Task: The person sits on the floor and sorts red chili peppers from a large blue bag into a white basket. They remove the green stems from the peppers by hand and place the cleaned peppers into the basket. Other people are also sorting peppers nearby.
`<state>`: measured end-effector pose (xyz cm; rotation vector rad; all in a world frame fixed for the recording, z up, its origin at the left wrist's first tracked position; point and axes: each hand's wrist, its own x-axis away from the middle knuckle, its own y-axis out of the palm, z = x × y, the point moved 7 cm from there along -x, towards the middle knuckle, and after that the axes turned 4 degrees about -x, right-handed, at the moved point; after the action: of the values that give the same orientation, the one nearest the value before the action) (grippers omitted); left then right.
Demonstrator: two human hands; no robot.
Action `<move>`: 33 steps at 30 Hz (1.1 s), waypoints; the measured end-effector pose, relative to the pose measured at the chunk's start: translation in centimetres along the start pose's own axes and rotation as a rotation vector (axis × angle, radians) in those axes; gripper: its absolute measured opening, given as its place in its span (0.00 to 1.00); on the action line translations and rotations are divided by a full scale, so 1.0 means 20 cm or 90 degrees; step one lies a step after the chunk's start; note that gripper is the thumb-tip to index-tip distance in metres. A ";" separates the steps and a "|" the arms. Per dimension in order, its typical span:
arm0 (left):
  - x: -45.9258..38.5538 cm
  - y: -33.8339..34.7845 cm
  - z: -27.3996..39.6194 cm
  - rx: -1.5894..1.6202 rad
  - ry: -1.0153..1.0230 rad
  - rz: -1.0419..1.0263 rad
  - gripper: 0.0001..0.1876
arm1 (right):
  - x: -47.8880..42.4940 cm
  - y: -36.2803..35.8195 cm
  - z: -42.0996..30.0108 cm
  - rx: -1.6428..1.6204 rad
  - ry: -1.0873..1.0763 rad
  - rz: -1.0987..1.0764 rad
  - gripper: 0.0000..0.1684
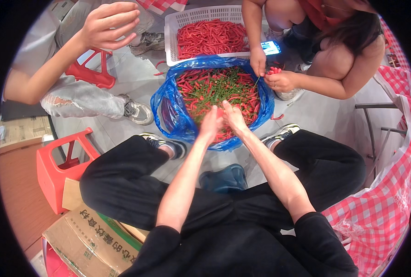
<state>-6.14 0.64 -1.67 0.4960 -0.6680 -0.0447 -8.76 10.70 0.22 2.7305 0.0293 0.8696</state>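
A blue plastic bag (pixel 172 119) stands rolled open on the floor before me. Red chili peppers (pixel 193 81) fill it, many with green stems (pixel 222 83) heaped in the middle. Over its near side are my left hand (pixel 209 125) and my right hand (pixel 235 119), close together with thumbs and fingers pointing away from me. Between them is a red blur, probably chili peppers; motion hides which hand grips it. Behind the bag, a white slotted plastic basket (pixel 171 41) holds red chili peppers without visible green stems (pixel 212 38).
At right, a person's hand (pixel 281 80) holds several red peppers; their other hand (pixel 258 62) pinches a green stem. Another person's raised hand (pixel 110 26) is at upper left. Red plastic stools (pixel 49 166), a cardboard box (pixel 94 239) and a checkered tablecloth (pixel 375 214) flank me.
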 end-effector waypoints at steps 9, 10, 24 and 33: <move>0.03 0.08 0.05 0.332 -0.031 -0.128 0.17 | -0.04 -0.02 -0.02 -0.175 0.044 -0.080 0.27; 0.03 0.08 0.05 0.324 -0.028 -0.114 0.17 | -0.06 -0.03 -0.02 -0.197 0.047 -0.087 0.26; 0.03 -0.07 -0.06 -0.021 -0.051 0.069 0.27 | -0.03 -0.04 0.03 0.156 -0.006 0.014 0.29; 0.05 -0.03 0.01 -0.262 -0.006 0.031 0.37 | 0.04 0.02 0.05 0.155 0.104 -0.262 0.15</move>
<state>-5.43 -0.19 -1.18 0.0835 -0.6580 -0.1360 -7.58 10.23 0.04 2.7035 0.7452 1.0122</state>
